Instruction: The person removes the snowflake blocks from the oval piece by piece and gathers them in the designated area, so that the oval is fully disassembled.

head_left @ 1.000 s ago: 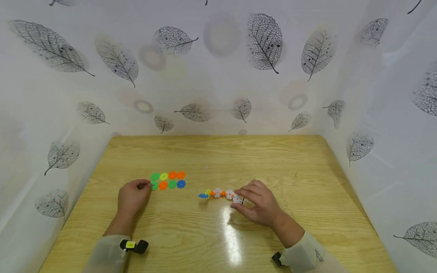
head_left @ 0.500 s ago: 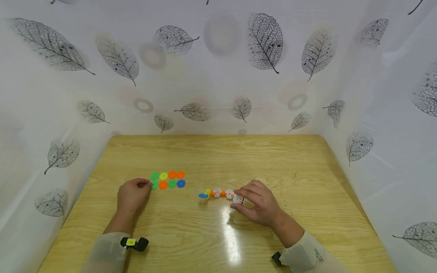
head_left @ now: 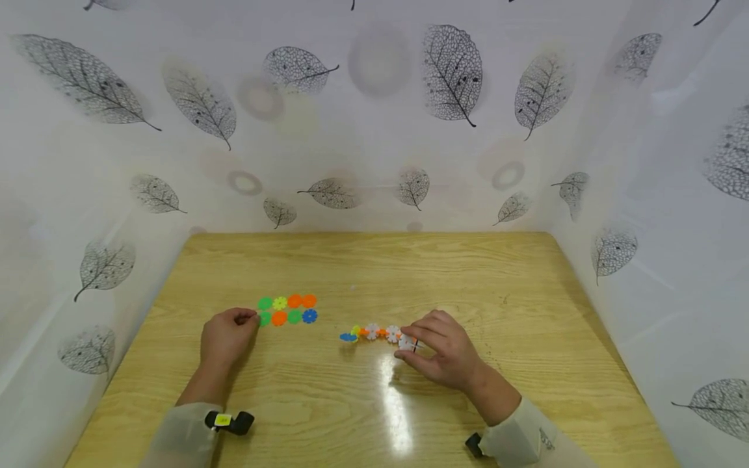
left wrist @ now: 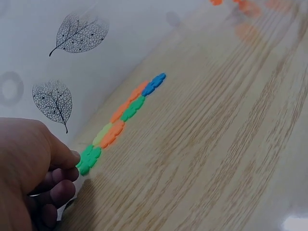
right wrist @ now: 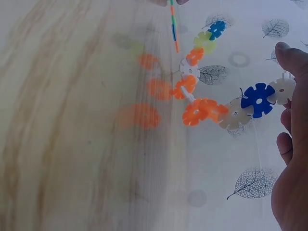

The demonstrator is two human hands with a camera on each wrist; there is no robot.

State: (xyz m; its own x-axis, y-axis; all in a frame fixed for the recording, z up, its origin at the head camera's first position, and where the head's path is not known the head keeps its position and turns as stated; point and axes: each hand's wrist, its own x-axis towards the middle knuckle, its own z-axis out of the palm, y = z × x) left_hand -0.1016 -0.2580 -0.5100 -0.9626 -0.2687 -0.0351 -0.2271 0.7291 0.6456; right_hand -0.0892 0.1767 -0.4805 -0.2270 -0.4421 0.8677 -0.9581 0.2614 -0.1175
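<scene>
At the left, my left hand (head_left: pixel 228 339) pinches the edge of a green flower-shaped plastic disc (left wrist: pixel 88 160). This disc is the near-left corner of a flat two-row panel of linked discs in green, yellow, orange and blue (head_left: pixel 310 316). Whether the panel touches the table cannot be told. Right of centre, my right hand (head_left: pixel 447 352) holds one end of a chain of interlocking flower discs (head_left: pixel 372 331) between thumb and fingers. White, orange, yellow and blue discs make up the chain, set at angles to one another. A dark blue disc (right wrist: pixel 258 101) sits near the gripped white disc (right wrist: pixel 282 90).
Both hands are over a wood-grain table (head_left: pixel 374 266). A white sheet (head_left: pixel 363 130) printed with leaves stands along its back and sides. A bright glare (head_left: pixel 394 403) lies on the tabletop at front centre. Each wrist carries a black camera strap (head_left: pixel 229 422).
</scene>
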